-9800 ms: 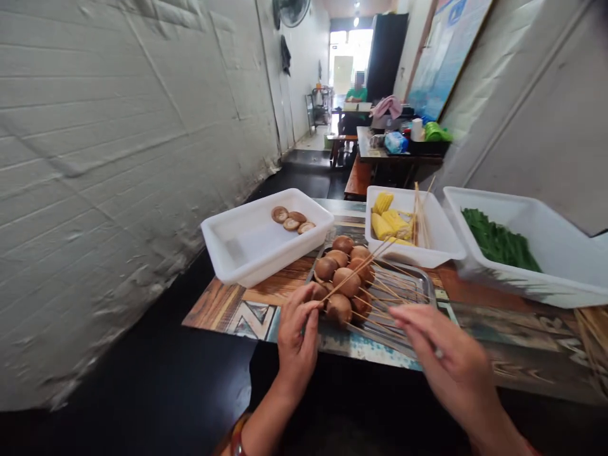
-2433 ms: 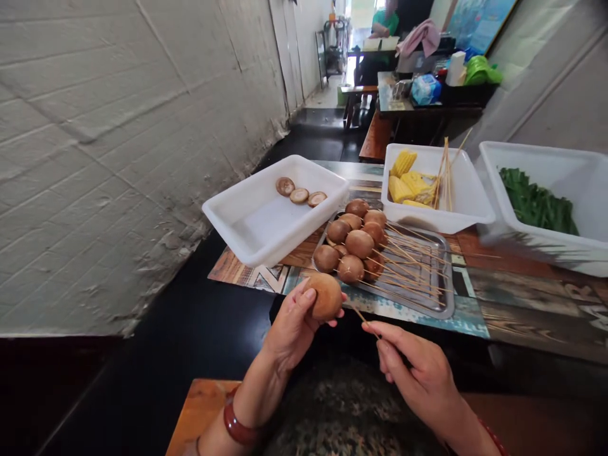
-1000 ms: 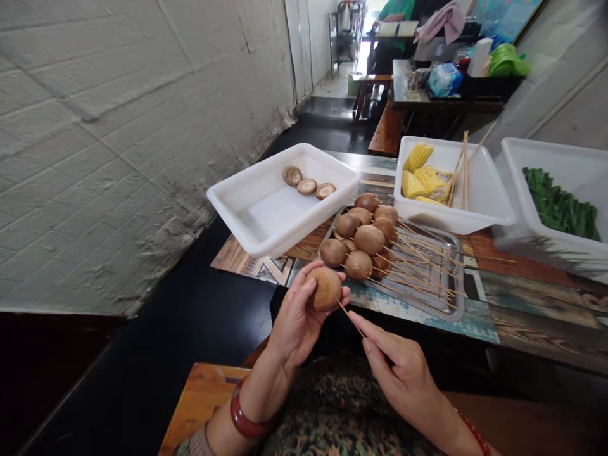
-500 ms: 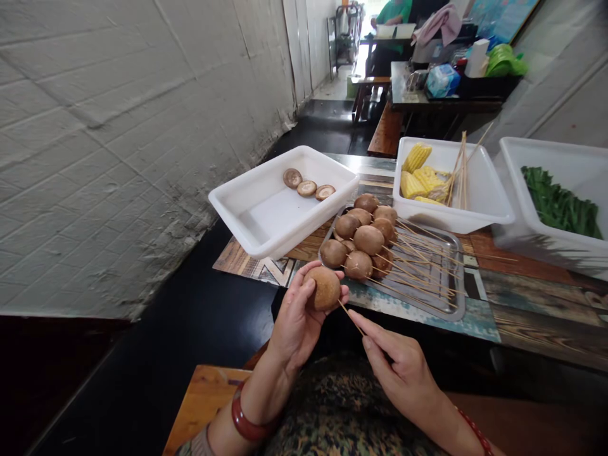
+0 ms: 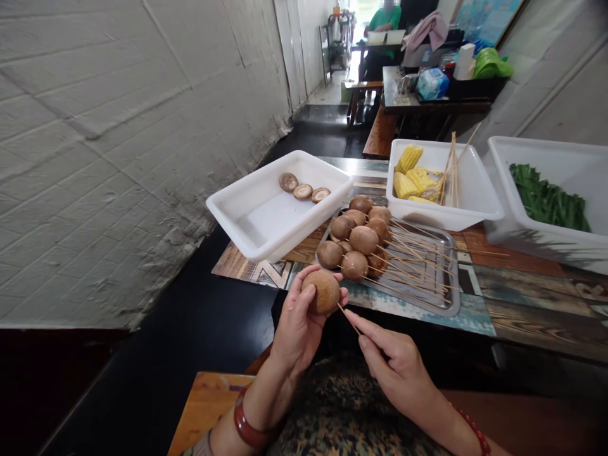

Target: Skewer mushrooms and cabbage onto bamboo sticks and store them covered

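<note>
My left hand [image 5: 299,323] is closed round a brown mushroom cap [image 5: 323,292], its thumb pressed on the near side. A thin bamboo skewer [image 5: 349,318] meets the lower right edge of that cap; whether its tip is inside I cannot tell. The fingers of my right hand [image 5: 394,361] pinch the skewer and hide its far end. Just beyond both hands, a metal tray [image 5: 446,304] bears several skewered mushrooms [image 5: 363,240] in a pile, their sticks pointing right. Three mushrooms [image 5: 303,191] lie in a white plastic tub [image 5: 251,247] at the left.
A white tub [image 5: 475,215] with corn pieces [image 5: 413,180] and loose skewers [image 5: 453,171] stands behind the metal tray. Right of it, another tub [image 5: 560,237] contains green leaves [image 5: 551,199]. A wall [image 5: 118,145] runs along the left. A person in green [image 5: 386,20] is far back.
The whole view has shifted slightly, so the tubs and tray appear a little further left. Both hands keep their hold on the mushroom and skewer, nearly unmoved.
</note>
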Motion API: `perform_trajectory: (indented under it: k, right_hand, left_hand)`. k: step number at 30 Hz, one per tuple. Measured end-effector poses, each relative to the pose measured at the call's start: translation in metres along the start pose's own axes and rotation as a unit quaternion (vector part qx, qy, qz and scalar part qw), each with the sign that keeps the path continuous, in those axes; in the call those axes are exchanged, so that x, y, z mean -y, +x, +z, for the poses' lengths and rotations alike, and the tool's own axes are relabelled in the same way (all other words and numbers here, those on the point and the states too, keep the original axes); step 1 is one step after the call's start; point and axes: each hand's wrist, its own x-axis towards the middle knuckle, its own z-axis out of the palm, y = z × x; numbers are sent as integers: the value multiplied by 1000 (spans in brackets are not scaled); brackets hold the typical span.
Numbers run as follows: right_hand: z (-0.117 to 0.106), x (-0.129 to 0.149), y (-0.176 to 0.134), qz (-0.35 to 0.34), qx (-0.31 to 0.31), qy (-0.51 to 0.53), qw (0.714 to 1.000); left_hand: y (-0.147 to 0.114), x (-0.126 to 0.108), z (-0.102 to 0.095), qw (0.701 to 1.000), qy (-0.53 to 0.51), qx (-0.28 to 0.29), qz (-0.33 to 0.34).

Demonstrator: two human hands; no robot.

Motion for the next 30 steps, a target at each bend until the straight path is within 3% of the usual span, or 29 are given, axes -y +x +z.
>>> perform_trajectory:
  k: [11, 23, 30]
  right_hand:
    - [0, -4, 1, 24, 1, 7, 1000]
    - [-1, -8, -2, 86, 49, 23, 995]
    - [-5, -7, -5, 21, 10, -58, 998]
  left_hand:
    - [-5, 10, 1, 1000, 6, -8, -19]
    - [-1, 6, -3, 999, 14, -19, -24]
    - [-6, 10, 2, 1000, 13, -13, -18]
